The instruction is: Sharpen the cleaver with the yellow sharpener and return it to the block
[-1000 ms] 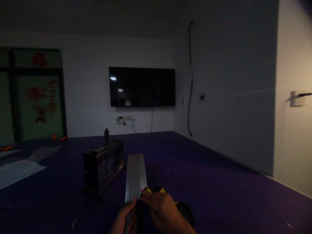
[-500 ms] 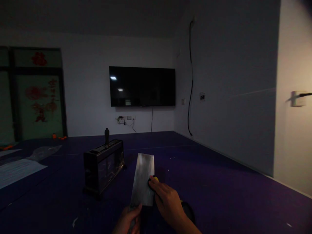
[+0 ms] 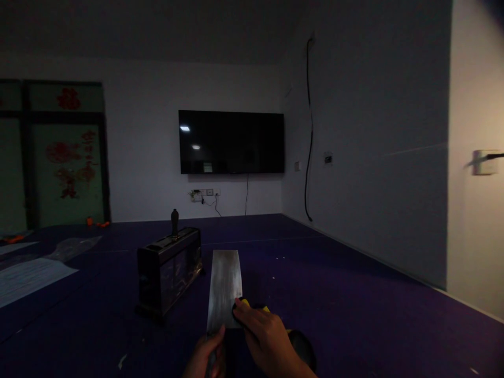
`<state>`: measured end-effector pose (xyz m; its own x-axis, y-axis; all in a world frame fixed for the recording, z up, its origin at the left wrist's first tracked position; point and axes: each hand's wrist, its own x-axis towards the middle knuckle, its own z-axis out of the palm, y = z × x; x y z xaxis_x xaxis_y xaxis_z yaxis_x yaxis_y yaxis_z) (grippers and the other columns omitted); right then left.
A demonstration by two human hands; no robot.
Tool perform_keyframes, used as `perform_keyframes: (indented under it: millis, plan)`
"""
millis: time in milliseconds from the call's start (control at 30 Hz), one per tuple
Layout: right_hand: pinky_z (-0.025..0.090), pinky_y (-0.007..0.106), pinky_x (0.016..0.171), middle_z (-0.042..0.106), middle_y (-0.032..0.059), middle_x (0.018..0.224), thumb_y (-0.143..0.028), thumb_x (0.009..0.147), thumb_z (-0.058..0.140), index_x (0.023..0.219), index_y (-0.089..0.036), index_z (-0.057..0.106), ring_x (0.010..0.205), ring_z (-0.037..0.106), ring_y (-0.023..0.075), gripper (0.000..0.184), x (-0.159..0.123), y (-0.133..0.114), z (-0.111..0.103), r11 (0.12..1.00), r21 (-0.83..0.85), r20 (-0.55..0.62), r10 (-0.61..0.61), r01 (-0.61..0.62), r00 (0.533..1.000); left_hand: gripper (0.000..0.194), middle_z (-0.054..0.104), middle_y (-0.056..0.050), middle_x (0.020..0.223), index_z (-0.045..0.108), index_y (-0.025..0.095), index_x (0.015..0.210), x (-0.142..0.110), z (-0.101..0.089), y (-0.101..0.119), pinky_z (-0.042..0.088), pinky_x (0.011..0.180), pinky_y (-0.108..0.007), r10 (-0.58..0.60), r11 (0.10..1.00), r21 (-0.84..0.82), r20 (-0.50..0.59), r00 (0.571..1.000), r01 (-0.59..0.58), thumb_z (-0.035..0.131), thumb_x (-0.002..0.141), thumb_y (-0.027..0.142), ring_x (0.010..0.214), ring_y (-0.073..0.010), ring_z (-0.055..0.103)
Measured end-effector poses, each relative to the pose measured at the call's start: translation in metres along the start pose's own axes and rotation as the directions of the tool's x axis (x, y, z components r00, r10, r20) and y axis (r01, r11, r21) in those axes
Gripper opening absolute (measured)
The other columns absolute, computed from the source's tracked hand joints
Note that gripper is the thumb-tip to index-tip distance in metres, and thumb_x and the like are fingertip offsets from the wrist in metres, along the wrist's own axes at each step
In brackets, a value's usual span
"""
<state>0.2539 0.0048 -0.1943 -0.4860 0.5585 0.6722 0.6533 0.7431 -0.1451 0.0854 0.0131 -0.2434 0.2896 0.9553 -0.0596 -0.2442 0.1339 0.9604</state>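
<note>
A cleaver (image 3: pixel 225 286) points away from me, its broad grey blade tilted up. My left hand (image 3: pixel 207 357) is closed around its handle, with the thumb by the blade's base. My right hand (image 3: pixel 270 338) is bent over a small yellow-and-black tool (image 3: pixel 244 303), whose tip sits at the blade's right edge, near the handle end. Most of this tool is hidden under my fingers. Beside my right wrist a dark rounded thing (image 3: pixel 305 349) with a bit of yellow shows; I cannot tell whether it belongs to the tool.
A black box-shaped frame (image 3: pixel 169 273) with a dark upright handle (image 3: pixel 175 223) stands left of the cleaver on the purple surface (image 3: pixel 374 299). Papers (image 3: pixel 33 278) and clear plastic (image 3: pixel 76 247) lie far left. A television (image 3: pixel 232 142) hangs on the back wall.
The cleaver has swung slightly left and is more upright in view. My right hand and the yellow-and-black tool have slid down the blade's edge toward the handle.
</note>
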Motion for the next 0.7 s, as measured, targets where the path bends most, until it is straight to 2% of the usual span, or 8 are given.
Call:
perform_keyframes:
  millis: [133, 267, 467, 700]
  plan:
    - [0.049, 0.029, 0.085, 0.053, 0.0061, 0.126, -0.005, 0.065, 0.041, 0.117, -0.02, 0.058, 0.099, 0.063, 0.0175, 0.057, -0.0002, -0.0034, 0.0005, 0.998, 0.048, 0.057, -0.046, 0.043, 0.997, 0.065, 0.028, 0.007, 0.025, 0.039, 0.021, 0.042, 0.0023, 0.0011, 0.0043, 0.017, 0.03, -0.019, -0.05, 0.996, -0.067, 0.032, 0.998, 0.053, 0.06, 0.035, 0.082, 0.023, -0.0062, 0.025]
    - [0.05, 0.028, 0.083, 0.056, 0.0061, 0.123, -0.006, 0.062, 0.042, 0.117, -0.019, 0.058, 0.096, 0.064, 0.0174, 0.059, 0.0005, -0.0054, -0.0004, 0.992, 0.106, 0.064, -0.079, 0.072, 0.995, 0.061, 0.028, 0.008, 0.027, 0.041, 0.02, 0.047, 0.0005, 0.0002, 0.0026, 0.016, 0.03, -0.018, -0.051, 0.986, -0.158, 0.005, 0.999, 0.051, 0.062, 0.044, 0.077, 0.023, -0.005, 0.025]
    - [0.049, 0.029, 0.084, 0.057, 0.0054, 0.122, -0.007, 0.06, 0.042, 0.115, -0.02, 0.059, 0.096, 0.064, 0.0177, 0.059, 0.0003, -0.0042, 0.0025, 0.99, 0.129, 0.068, -0.063, 0.053, 0.996, 0.059, 0.03, 0.008, 0.028, 0.04, 0.019, 0.047, -0.0042, -0.0013, 0.0002, 0.016, 0.029, -0.018, -0.06, 0.985, -0.166, -0.018, 0.998, 0.056, 0.067, 0.046, 0.071, 0.024, -0.005, 0.027]
    - [0.048, 0.028, 0.083, 0.053, 0.0064, 0.128, -0.007, 0.061, 0.043, 0.116, -0.02, 0.058, 0.102, 0.06, 0.0183, 0.058, -0.0031, -0.0051, 0.0015, 0.997, 0.063, 0.107, -0.059, 0.053, 0.993, 0.06, 0.026, 0.007, 0.026, 0.038, 0.02, 0.044, 0.0031, 0.0034, 0.0039, 0.016, 0.029, -0.019, -0.062, 0.991, -0.122, -0.048, 0.997, 0.056, 0.063, 0.046, 0.075, 0.023, -0.0061, 0.023]
